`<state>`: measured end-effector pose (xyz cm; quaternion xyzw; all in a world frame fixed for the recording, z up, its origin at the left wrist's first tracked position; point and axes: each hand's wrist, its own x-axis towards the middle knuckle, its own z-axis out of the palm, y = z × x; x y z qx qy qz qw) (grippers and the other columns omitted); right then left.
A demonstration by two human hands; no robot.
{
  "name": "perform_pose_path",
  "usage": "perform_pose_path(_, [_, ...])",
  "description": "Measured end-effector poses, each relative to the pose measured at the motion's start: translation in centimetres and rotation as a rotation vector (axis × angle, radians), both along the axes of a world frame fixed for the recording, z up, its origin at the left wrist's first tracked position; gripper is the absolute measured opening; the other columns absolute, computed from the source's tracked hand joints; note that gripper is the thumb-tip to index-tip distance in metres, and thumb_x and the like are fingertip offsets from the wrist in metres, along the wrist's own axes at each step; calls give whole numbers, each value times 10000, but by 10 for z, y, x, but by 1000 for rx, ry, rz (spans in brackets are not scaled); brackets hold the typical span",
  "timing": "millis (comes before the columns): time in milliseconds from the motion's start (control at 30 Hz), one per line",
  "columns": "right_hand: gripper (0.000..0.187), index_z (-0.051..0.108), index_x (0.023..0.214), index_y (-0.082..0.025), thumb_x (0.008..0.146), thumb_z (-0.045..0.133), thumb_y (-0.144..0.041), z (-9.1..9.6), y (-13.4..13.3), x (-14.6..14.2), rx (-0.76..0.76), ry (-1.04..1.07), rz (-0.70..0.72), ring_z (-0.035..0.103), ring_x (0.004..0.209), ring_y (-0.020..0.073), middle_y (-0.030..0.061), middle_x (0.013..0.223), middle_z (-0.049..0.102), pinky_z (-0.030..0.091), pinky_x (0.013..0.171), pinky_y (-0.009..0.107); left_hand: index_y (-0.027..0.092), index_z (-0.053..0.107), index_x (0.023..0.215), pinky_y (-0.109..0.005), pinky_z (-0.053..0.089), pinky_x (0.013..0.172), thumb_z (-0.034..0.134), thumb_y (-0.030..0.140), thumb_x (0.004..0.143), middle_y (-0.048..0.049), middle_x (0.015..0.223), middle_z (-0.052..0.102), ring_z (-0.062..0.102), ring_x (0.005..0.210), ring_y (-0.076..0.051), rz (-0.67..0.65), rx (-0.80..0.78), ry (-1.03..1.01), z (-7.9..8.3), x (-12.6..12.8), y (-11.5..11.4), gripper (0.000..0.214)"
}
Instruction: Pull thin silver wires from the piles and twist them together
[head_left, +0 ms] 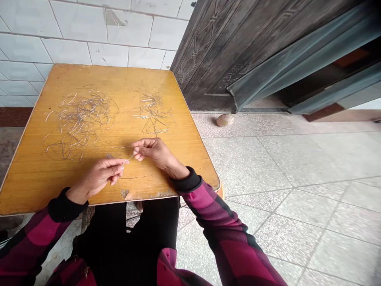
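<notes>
Near the front of the wooden table [131,85], my left hand [104,173] pinches one end of a thin wire [129,158]. Its other end is pinched between the thumb and fingers of my right hand [154,152]. A second thin strand [120,147] sticks out to the left from my right fingers. Beyond my left hand lies a large loose heap of thin wires [86,111]. Past my right hand is a smaller bunch of wires [153,113]. One single dark strand [137,176] rests on the tabletop below my hands.
A white tiled wall [80,20] stands behind the table. To the right are a dark carved door [220,43], a grey-green curtain [285,59] and a round stone-like object [225,120] on the tiled floor [268,167]. The tabletop's front edge is chipped.
</notes>
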<state>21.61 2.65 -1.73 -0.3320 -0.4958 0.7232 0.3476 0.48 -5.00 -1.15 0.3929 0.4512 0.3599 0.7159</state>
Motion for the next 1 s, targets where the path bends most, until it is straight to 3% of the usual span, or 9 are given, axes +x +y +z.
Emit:
perform_pose_path(567, [312,684,830,-151,684,816,-393,-2,3,0,9,-85,-89,612,571,63,-22,683,668,525,567,194,157,709,992,-207,456,482,748,218,663,45,639,605,530,500,-76,11,288,290,5,5,-2,337])
perform_pose_path(767, [464,627,980,-146,707,810,-475,11,-1,4,-108,-133,96,654,595,80,9,746,703,547,550,180,149,725,838,-211,424,446,754,297,671,28,614,615,510,434,-68,229,269,263,-4,2,1,225])
perform_pose_path(900, [581,590,1080,-157,677,824,-503,14,-3,7,-145,-95,33,670,618,84,19,820,724,559,547,178,147,721,756,-205,428,434,784,324,643,17,605,621,507,445,-72,384,246,223,-6,1,4,219])
perform_pose_path(1000, [520,640,1041,-143,677,836,-459,12,-6,6,-138,-103,129,671,644,79,22,841,725,559,559,173,141,707,717,-201,446,445,799,327,619,15,602,622,514,457,-72,443,226,165,-4,3,5,230])
